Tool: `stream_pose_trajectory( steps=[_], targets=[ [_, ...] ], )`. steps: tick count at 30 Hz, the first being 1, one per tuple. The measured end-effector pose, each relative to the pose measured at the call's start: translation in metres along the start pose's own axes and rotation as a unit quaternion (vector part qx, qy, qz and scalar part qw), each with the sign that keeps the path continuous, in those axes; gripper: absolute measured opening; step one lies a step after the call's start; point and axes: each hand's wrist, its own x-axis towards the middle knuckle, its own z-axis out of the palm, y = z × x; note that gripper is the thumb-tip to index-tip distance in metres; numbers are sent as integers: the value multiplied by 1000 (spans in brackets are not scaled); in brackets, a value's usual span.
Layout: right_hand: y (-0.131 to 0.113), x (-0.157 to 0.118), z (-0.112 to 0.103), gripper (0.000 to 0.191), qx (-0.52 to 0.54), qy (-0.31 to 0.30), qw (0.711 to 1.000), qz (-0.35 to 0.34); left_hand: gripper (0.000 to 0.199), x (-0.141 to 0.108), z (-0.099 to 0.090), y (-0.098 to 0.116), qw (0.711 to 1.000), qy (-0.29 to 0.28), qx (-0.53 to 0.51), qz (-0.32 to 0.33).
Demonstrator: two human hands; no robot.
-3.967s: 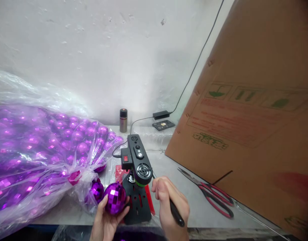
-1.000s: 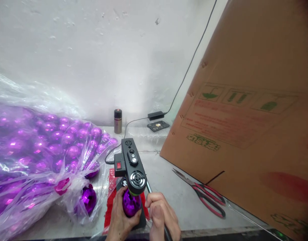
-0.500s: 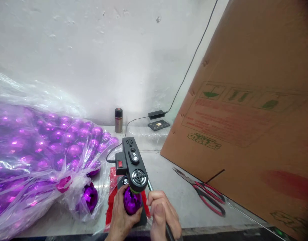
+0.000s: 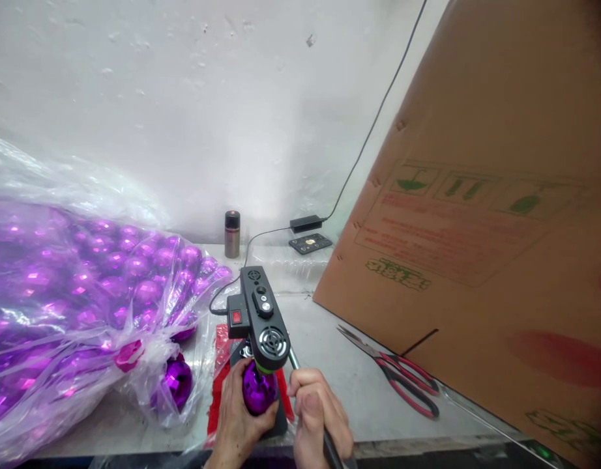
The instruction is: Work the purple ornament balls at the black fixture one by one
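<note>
A shiny purple bauble [image 4: 259, 391] sits in the curled fingers of my left hand [image 4: 236, 413], its top against the round end of a black bench machine [image 4: 265, 319]. A greenish ring shows where ball and machine meet. My right hand [image 4: 320, 413] is wrapped round a lever [image 4: 332, 449] with a dark handle; its metal rod runs up beside the machine. Beneath the machine, its dark base lies over a red sheet [image 4: 216, 397]. To the left, another purple bauble [image 4: 177, 383] rests at the edge of a tied clear bag [image 4: 148, 345].
Many purple baubles [image 4: 137, 266] fill the bag at left. Scissors with red and black handles [image 4: 403, 378] lie on the right, beside a large cardboard box [image 4: 467, 195]. Toward the wall stand a small bottle [image 4: 232, 234], a phone [image 4: 310, 243] and a power adapter [image 4: 306, 223] with its cable.
</note>
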Motion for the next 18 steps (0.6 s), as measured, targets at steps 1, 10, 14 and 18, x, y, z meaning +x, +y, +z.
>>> stream_pose_trajectory(
  steps=[1,10,14,18],
  targets=[
    [0,-1,0,44,-3,-3,1000,0,72,0,1,-2,1000,3,0,6],
    [-15,31,0,43,-3,-24,1000,16,74,0,8,-4,999,10,-37,-20],
    [-28,55,1,44,2,-31,999,36,79,-10,12,3,994,42,-83,-64],
    [-34,52,-1,46,-1,-28,998,49,79,-44,-3,9,983,75,-142,-90]
  ],
)
